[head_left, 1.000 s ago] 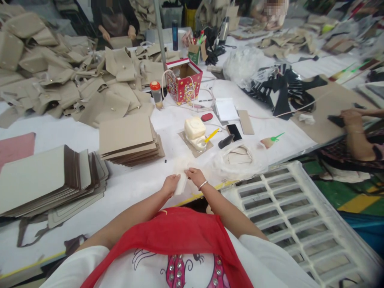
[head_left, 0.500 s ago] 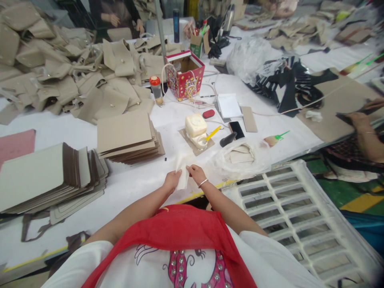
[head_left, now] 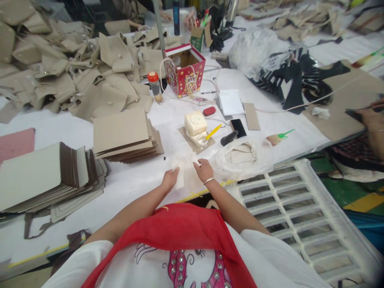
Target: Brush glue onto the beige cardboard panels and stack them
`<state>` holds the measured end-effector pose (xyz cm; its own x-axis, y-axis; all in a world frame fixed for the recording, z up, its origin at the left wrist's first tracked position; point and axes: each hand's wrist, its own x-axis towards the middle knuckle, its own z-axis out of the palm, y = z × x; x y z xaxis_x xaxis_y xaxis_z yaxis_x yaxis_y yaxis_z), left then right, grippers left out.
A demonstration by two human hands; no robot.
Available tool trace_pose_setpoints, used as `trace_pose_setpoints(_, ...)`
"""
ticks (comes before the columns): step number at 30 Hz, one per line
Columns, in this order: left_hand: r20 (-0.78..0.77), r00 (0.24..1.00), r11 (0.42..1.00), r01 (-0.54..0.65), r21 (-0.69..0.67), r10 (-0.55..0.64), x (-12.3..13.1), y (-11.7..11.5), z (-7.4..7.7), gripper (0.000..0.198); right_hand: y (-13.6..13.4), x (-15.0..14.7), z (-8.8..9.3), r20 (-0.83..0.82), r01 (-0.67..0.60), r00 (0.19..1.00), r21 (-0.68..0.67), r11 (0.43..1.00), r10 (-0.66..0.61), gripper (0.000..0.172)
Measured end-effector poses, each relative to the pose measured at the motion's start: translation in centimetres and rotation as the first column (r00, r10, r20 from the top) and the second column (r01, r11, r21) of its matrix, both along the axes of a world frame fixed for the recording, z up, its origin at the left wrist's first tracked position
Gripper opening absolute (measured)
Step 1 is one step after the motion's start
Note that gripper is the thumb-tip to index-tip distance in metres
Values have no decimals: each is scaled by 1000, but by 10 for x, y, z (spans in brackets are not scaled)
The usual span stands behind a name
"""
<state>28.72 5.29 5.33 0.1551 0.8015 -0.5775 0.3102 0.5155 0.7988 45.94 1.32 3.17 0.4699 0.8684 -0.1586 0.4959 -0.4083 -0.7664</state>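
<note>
My left hand (head_left: 170, 179) is closed, thumb on top, on a cream strip (head_left: 179, 181) above the table's near edge. My right hand (head_left: 204, 170), with a bracelet at the wrist, pinches a thin pale sheet (head_left: 194, 157) a short way to the right. Whether the strip and the sheet are joined is hard to tell against the white table. Beyond my hands stands a cream block-shaped container (head_left: 195, 123) with a yellow-handled tool (head_left: 214, 131). A clear plastic bag (head_left: 264, 156) holding cream pieces lies right of my right hand.
Stacked beige panels (head_left: 121, 130) and pale boards (head_left: 30, 176) lie to the left, with heaped beige bag parts (head_left: 108, 96) behind. A red box (head_left: 189, 78), a phone (head_left: 238, 128) and a green-tipped bottle (head_left: 276, 139) stand or lie farther off. A white slatted rack (head_left: 297, 208) is at right.
My hands have moved apart, the right one going right and slightly up with the pale sheet. The left hand has shifted slightly left with the cream strip. The view has tilted down a little.
</note>
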Motion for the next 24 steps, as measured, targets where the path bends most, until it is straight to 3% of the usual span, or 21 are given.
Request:
trace_pose_setpoints(2,0,999,999,42,19,-42,2,0,1,29,0,-12,5,-298,-76,954,-105,992,41,36)
trace_pose_setpoints(4,-8,996,996,84,34,-83,5,0,1,33,1,-23,7,-584,-168,811,-163,972,42,42)
trace_pose_setpoints(6,-34,994,994,107,6,-106,7,0,-1,38,2,-29,5,-672,-156,740,-123,980,34,43)
trace_pose_setpoints(11,75,996,997,60,-51,-56,9,3,-18,27,2,-16,1,-438,-28,899,8,1000,29,40)
trace_pose_setpoints(15,75,997,1000,11,-18,-10,9,8,-26,21,-2,-4,2,-340,3,940,12,1000,1,42)
trace_pose_setpoints(20,-82,997,1000,-8,21,10,10,8,-17,42,-5,-6,5,-282,53,958,-13,999,-54,47)
trace_pose_setpoints(24,-66,996,997,67,23,-65,9,5,-9,52,-4,-8,6,-304,87,948,-43,995,-97,50)
